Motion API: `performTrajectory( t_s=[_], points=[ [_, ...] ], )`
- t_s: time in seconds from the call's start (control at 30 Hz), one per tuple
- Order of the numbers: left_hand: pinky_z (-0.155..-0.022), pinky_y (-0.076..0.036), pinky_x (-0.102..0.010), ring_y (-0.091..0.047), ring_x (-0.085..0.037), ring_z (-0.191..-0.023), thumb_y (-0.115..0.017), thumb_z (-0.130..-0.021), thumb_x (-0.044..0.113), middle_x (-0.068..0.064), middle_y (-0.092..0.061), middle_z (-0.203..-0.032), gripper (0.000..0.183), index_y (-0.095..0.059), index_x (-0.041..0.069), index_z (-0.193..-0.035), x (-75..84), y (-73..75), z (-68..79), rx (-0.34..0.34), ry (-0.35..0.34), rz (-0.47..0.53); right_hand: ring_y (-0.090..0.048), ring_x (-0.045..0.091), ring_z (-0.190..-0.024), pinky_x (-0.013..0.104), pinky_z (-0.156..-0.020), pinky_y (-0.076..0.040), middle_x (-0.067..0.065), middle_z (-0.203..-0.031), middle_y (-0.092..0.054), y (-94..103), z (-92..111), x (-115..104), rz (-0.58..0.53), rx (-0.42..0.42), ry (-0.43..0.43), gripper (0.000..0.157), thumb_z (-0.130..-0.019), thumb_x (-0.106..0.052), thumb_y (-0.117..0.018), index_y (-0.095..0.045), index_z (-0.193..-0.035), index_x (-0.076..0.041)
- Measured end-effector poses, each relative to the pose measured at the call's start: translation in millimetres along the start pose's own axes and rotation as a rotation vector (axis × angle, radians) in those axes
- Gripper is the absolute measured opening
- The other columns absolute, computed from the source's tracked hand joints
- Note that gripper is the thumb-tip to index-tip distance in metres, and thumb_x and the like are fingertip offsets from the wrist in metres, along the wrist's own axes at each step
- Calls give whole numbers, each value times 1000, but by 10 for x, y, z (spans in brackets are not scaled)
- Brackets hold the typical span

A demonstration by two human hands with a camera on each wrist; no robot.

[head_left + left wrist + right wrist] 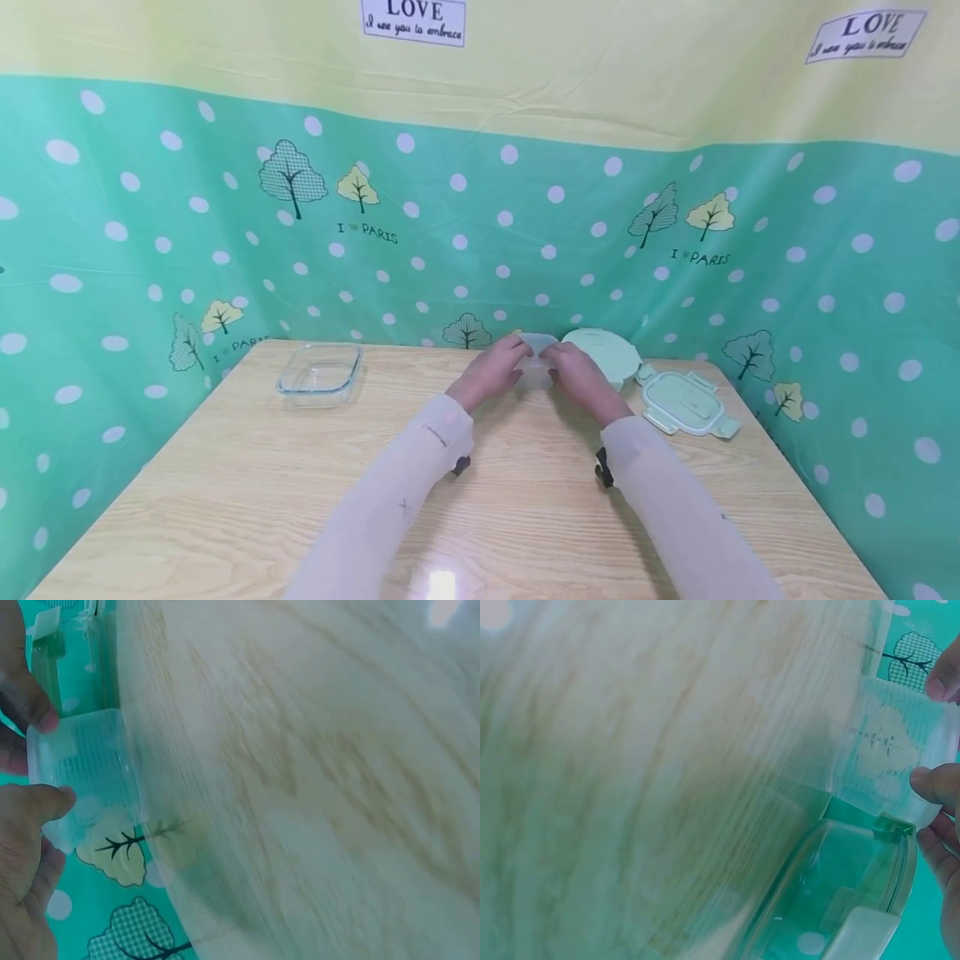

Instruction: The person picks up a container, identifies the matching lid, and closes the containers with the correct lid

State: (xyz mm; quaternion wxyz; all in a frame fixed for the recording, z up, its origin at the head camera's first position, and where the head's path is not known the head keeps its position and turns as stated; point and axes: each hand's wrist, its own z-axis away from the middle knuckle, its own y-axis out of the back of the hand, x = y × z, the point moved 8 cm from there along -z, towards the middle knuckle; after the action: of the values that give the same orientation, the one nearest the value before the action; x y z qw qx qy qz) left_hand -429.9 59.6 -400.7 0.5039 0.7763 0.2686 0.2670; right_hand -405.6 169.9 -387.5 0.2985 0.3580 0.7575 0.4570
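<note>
Fingers (pixel 936 846) hold a clear tub (pixel 885 750) before cloth (pixel 427 187) reading "LOVE" and "PARIS".

one glass dish (pixel 318 398); one plastic tub (pixel 94 759); one lidded container (pixel 606 354); one loose lid (pixel 684 403)

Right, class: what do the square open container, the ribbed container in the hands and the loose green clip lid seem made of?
Square open container: probably glass, clear and glossy, with a thick bluish rim.
Ribbed container: likely thin plastic, translucent and slightly cloudy, the printed backdrop showing through.
Loose green clip lid: seemingly moulded plastic, opaque, fairly matte, with hinged-looking side flaps.
</note>
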Motion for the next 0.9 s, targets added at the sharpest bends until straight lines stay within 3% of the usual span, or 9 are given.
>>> performTrajectory(
  t_s=[0.27, 0.6, 0.9],
  points=[
    [-107, -51, -35, -56, -27, -128, -73, -94, 8, -10, -60, -136, 40, -62, 9, -132, -150, 145, 179, -32, 30, -38, -66, 33, -108, 45, -97, -57, 17, -113, -71, 8, -6, -8, 24, -10, -1, 27, -89, 6, -72, -71, -116, 2],
    [-108, -50, -41, -57, -31, -125, -70, -95, 9, -12, -61, -131, 37, -62, 4, -131, -593, 297, 531, -52, 89, -40, -66, 33, -106, 44, -95, -58, 18, -115, -70, 3, 0, -31, 26, -18, -3, 31, -87, 8, -70, -69, -118, 3],
    [-111, -48, -45, -53, -33, -130, -66, -99, 12, -15, -58, -138, 39, -59, 2, -136, -980, 467, 860, -30, 201, -67, -61, 34, -116, 45, -102, -54, 19, -126, -64, -44, 10, -8, 39, -54, -6, 33, -91, 6, -68, -65, -124, 2]
  ],
)
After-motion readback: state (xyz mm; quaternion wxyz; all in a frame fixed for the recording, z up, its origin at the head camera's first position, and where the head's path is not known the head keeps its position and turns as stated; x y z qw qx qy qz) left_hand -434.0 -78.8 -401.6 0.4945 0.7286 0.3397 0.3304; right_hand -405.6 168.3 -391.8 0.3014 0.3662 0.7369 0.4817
